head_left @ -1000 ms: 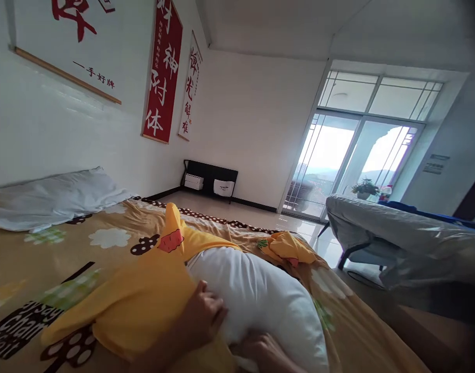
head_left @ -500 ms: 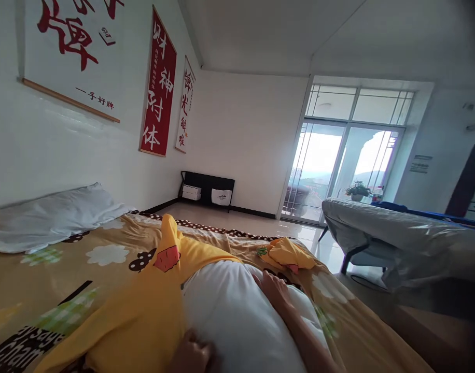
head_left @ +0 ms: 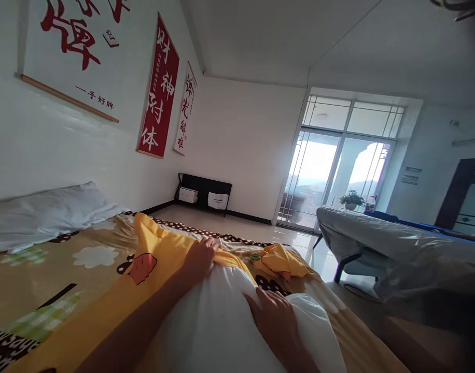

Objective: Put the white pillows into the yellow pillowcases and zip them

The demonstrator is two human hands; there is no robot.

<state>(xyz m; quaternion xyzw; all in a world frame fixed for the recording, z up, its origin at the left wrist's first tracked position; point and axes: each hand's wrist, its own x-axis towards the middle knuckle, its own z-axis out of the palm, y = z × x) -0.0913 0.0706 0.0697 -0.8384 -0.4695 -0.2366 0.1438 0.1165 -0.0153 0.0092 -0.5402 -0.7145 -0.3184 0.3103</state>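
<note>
A plump white pillow (head_left: pixel 218 321) lies in front of me on the bed, partly inside a yellow pillowcase (head_left: pixel 163 243) with a pink printed patch. My left hand (head_left: pixel 200 259) reaches across the yellow cloth. Its fingers are closed on the pillowcase edge at the pillow's far side. On the pillow's right part, my right hand (head_left: pixel 274 311) has its fingers curled into the white fabric, gripping it. Both forearms cross the near part of the bedding.
Another piece of yellow cloth (head_left: pixel 282 260) lies crumpled at the patterned bed sheet's (head_left: pixel 93 256) far right. A white pillow (head_left: pixel 46 217) rests against the left wall. Beyond the bed edge stand a plastic-covered table (head_left: pixel 393 238) and a low black rack (head_left: pixel 206 189).
My left hand has moved from the near side of the pillow up to the far pillowcase edge. The right hand stays on the pillow, slightly lower in view.
</note>
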